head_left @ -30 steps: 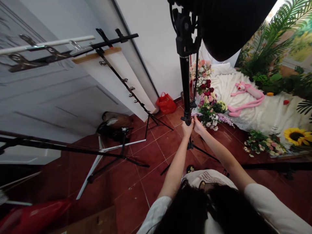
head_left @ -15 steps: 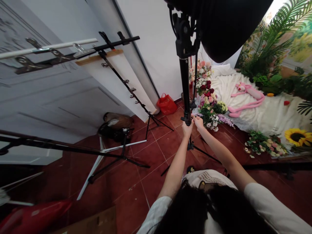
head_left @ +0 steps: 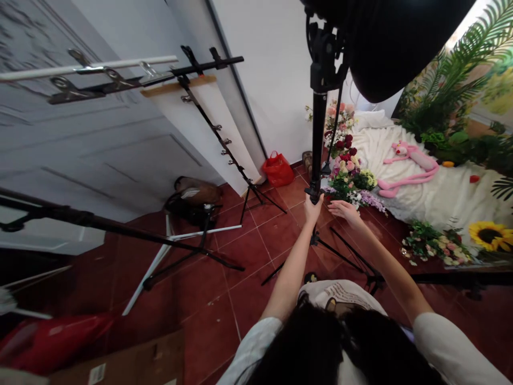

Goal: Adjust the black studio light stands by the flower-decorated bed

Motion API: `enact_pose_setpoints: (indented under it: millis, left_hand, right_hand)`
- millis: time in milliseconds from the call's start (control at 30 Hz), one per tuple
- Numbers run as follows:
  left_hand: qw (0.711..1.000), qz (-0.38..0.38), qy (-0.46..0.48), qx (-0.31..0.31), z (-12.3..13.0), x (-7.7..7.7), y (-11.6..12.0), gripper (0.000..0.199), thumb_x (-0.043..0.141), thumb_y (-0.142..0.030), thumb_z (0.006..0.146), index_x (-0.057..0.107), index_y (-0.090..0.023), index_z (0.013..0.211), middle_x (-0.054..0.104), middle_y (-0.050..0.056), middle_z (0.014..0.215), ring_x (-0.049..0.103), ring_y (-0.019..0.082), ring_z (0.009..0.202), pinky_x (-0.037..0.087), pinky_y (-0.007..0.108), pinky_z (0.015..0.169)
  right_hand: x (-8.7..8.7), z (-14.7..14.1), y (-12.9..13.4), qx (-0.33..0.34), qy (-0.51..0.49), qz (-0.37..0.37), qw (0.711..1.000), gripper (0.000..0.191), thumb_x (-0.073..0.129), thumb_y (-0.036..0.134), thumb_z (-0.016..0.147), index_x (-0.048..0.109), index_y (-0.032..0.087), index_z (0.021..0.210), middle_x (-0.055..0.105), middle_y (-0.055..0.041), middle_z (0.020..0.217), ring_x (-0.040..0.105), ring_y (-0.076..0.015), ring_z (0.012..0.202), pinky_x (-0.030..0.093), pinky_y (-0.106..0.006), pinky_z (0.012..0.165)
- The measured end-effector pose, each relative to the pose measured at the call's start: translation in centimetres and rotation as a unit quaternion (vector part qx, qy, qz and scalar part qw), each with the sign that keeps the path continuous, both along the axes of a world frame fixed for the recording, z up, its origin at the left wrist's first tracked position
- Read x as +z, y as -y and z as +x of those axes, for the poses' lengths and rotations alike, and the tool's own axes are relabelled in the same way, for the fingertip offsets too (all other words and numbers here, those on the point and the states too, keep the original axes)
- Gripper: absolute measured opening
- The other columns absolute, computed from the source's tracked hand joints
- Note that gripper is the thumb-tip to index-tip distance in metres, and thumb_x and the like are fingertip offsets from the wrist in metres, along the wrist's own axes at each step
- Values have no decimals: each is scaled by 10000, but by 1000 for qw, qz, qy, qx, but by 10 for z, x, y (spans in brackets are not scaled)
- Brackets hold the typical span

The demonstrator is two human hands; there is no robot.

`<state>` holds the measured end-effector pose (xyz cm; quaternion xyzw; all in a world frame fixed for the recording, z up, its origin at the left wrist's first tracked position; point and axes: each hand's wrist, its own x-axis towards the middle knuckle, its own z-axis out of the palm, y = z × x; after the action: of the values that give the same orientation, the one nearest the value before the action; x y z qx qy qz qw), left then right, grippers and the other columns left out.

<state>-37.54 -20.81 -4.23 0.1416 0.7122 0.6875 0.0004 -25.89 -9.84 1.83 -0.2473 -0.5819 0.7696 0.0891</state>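
Note:
A black light stand (head_left: 318,133) rises in front of me, with a large black light modifier (head_left: 395,48) mounted at its top. My left hand (head_left: 313,208) is wrapped round the stand's pole just below a clamp collar (head_left: 313,192). To the right of the pole, my right hand (head_left: 347,211) is off the stand, its fingers stretched out and holding nothing. A cable (head_left: 334,128) hangs alongside the pole. The stand's legs (head_left: 340,254) spread over the red tiled floor below my hands.
Flowers (head_left: 347,160) and a pink plush toy (head_left: 417,163) on a white blanket (head_left: 452,198) lie right. A backdrop stand with clips (head_left: 216,133), a red bag (head_left: 278,170) and white stand legs (head_left: 148,278) are left. A cardboard box (head_left: 132,361) lies bottom left.
My right hand has let go of the stand and moved right, its fingers opening out. My left hand stays on the pole. The whole view has shifted slightly.

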Motion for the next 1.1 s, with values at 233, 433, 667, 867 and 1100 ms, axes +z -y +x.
enact_pose_setpoints:
  millis: [233,433,667,867,1100]
  left_hand:
    - [998,-11,7,61,20,10,-3,488,670,-570,874,603,-200,1186,742,129,1090,714,247,1051,554,353,910]
    - [982,-26,37,183,46,13,-13,479,618,-464,923,546,-154,1282,628,221,1291,596,303,1288,444,437,1109]
    - [972,-60,128,188,106,-5,-36,690,628,-193,860,327,-131,1478,375,296,1507,494,338,1414,370,484,1196]
    - [974,25,215,-68,152,1,-90,382,572,-224,918,458,-143,1273,611,208,1268,718,201,1007,543,389,972]
    - [834,59,157,-526,222,58,-149,329,631,-475,924,605,-160,1017,737,87,978,708,166,925,531,353,944]
  right_hand:
    - [11,87,-56,-116,-26,24,993,310,824,421,767,737,221,987,805,-88,989,790,-207,881,641,-335,882]
    - [6,184,-89,-287,-24,41,957,359,852,457,684,742,238,947,808,-72,920,795,-222,864,650,-371,878]
    - [-15,286,-82,-389,21,42,920,366,829,530,670,770,289,938,805,-77,962,790,-232,925,609,-410,986]
    - [-9,325,-77,-388,42,28,920,400,780,600,726,757,282,968,792,-118,1068,768,-262,1044,600,-429,1008]
    - [8,353,-42,-289,64,18,955,491,784,635,783,752,290,1130,738,-95,1278,670,-278,1256,479,-472,1161]
